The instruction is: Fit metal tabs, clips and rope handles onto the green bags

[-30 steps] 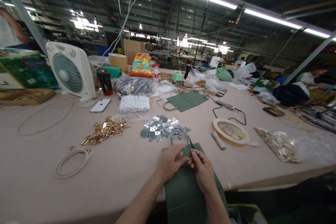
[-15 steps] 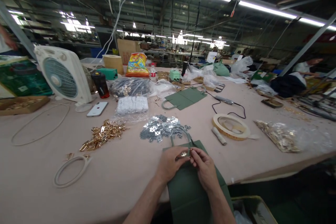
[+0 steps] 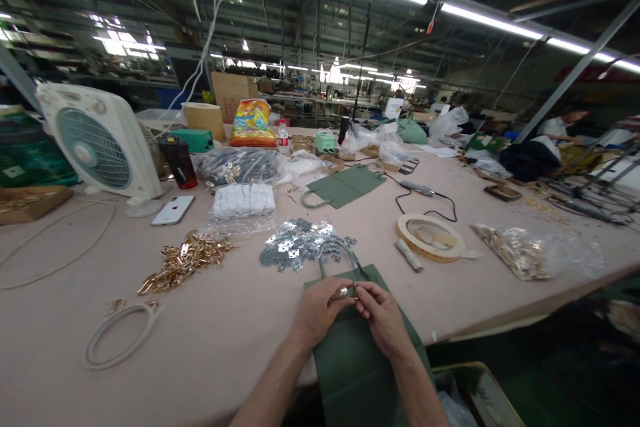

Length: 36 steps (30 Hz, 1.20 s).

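Observation:
A dark green bag panel (image 3: 350,360) with a handle (image 3: 336,248) at its top hangs over the table's front edge. Above its upper part my left hand (image 3: 320,310) is closed on a shiny gold metal fitting (image 3: 344,291). Close against it, the thumb and fingers of my right hand (image 3: 383,317) pinch a small gold metal piece (image 3: 355,291). The two hands nearly touch, and the fingers hide most of both pieces. Just beyond the panel lies a heap of silver metal plates (image 3: 295,243).
To the left are gold fittings (image 3: 185,260), a pale ring (image 3: 123,337), a phone (image 3: 173,210) and a fan (image 3: 97,140). On the right lie a tape roll (image 3: 430,237) and a bag of metal parts (image 3: 515,253). Another green panel (image 3: 350,185) rests farther back.
The view has turned slightly right, so things on the table appear farther left. Both hands keep nearly the same pose and grip over the green panel.

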### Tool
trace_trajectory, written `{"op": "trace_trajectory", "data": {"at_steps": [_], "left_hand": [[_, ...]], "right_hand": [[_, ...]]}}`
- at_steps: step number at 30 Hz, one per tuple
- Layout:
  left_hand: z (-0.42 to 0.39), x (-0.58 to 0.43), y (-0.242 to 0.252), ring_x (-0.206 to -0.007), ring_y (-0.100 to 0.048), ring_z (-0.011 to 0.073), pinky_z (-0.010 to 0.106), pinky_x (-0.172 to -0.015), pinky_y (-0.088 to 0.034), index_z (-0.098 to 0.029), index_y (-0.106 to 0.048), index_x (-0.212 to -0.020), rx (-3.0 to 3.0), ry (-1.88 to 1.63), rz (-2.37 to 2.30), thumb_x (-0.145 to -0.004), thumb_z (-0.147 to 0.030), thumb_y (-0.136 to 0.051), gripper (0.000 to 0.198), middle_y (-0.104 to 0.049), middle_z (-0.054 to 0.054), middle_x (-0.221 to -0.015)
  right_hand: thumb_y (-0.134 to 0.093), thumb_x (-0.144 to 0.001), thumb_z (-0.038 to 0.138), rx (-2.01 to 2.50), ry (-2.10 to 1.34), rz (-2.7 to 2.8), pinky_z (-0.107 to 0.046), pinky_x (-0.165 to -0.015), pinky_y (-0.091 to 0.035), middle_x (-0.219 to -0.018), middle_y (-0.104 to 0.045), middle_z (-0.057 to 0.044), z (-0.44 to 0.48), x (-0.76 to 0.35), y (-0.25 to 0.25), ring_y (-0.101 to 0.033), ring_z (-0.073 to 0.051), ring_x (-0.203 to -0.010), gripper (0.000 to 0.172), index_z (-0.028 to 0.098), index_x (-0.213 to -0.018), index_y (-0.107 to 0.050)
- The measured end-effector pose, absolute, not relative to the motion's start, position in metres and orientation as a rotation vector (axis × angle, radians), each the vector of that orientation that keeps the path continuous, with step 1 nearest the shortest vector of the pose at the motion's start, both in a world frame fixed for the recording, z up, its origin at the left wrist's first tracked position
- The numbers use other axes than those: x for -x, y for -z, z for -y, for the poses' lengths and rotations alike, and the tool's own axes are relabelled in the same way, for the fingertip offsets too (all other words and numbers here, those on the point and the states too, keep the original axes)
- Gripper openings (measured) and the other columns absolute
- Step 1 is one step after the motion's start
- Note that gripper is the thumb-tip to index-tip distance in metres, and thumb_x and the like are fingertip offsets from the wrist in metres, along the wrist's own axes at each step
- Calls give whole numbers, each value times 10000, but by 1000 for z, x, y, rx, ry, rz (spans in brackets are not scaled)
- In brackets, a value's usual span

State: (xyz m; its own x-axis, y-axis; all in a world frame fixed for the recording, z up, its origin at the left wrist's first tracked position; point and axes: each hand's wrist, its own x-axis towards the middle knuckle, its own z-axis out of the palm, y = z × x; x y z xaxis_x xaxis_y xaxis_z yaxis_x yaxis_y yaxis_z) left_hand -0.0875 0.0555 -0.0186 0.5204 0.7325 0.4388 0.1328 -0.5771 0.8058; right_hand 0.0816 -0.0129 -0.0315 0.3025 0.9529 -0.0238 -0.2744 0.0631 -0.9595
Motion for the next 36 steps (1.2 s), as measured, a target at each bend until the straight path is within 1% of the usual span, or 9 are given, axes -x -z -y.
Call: {"op": "trace_trajectory", "data": {"at_steps": [9, 14, 18, 21, 24, 27, 31, 34, 36], "left_hand": [[-55, 86, 27, -977, -724, 202, 324, -906, -568, -244, -718, -1135, -2094, -1123, -690, -957, -310, -723, 190, -777, 32, -1066], [-54, 86, 27, -932, -728, 208, 323, -854, -568, -228, -718, -1095, -2126, -1143, -709, -980, -331, -687, 158, -774, 42, -1004], [-53, 85, 22, -946, -734, 213, 326, -870, -580, -247, -729, -1079, -2079, -1096, -731, -956, -332, -704, 151, -784, 42, -1025], [-53, 86, 19, -884, -742, 193, 301, -812, -596, -265, -688, -1210, -1950, -1067, -789, -950, -361, -695, 277, -790, 34, -1091], [-54, 89, 20, -771, -725, 172, 290, -733, -589, -259, -585, -1387, -1833, -1116, -910, -1006, -402, -596, 407, -796, 36, -1098], [-57, 88, 21, -873, -737, 199, 326, -830, -585, -255, -603, -1374, -1829, -1174, -1017, -1035, -394, -534, 373, -793, 44, -1098], [-67, 71, 12, -1071, -697, 235, 394, -969, -562, -274, -610, -1377, -2056, -1222, -974, -1003, -236, -544, 382, -755, 61, -1183], [-82, 45, 3, -1238, -607, 259, 455, -1088, -507, -279, -603, -1404, -2360, -1090, -819, -940, -126, -592, 488, -691, 74, -1327], [-94, 27, 2, -1318, -543, 302, 510, -1145, -451, -262, -697, -1271, -2549, -911, -757, -875, -117, -695, 421, -661, 91, -1375]], "right_hand": [[-856, -811, 522, 1112, -1127, 792, -220, -533, -318, -637, -589, 17, 12, -81, 26, -431, -90, -563, 397, 160, -964, -801], [-857, -813, 515, 1116, -1131, 791, -223, -555, -344, -661, -618, 6, 13, -81, 26, -466, -103, -591, 385, 170, -974, -803], [-860, -804, 527, 1125, -1109, 789, -229, -561, -369, -676, -623, 1, 14, -78, 26, -486, -114, -603, 405, 167, -979, -797], [-846, -795, 562, 1142, -937, 727, -249, -557, -397, -693, -633, -3, 14, -82, 28, -511, -135, -603, 452, 172, -1014, -780], [-803, -824, 579, 1223, -605, 612, -272, -608, -454, -742, -670, -11, 18, -102, 34, -553, -154, -641, 471, 179, -1069, -761], [-788, -836, 573, 1345, -441, 592, -289, -681, -494, -803, -710, -25, 27, -129, 39, -591, -173, -706, 486, 175, -1114, -751], [-818, -797, 578, 1396, -569, 647, -294, -680, -512, -838, -738, -40, 32, -150, 41, -621, -193, -728, 524, 170, -1120, -760], [-836, -772, 589, 1402, -619, 660, -303, -686, -523, -823, -743, -42, 32, -149, 40, -637, -200, -721, 553, 166, -1120, -761], [-826, -777, 605, 1418, -618, 673, -307, -689, -524, -801, -739, -37, 32, -146, 38, -638, -201, -714, 562, 168, -1124, -756]]}}
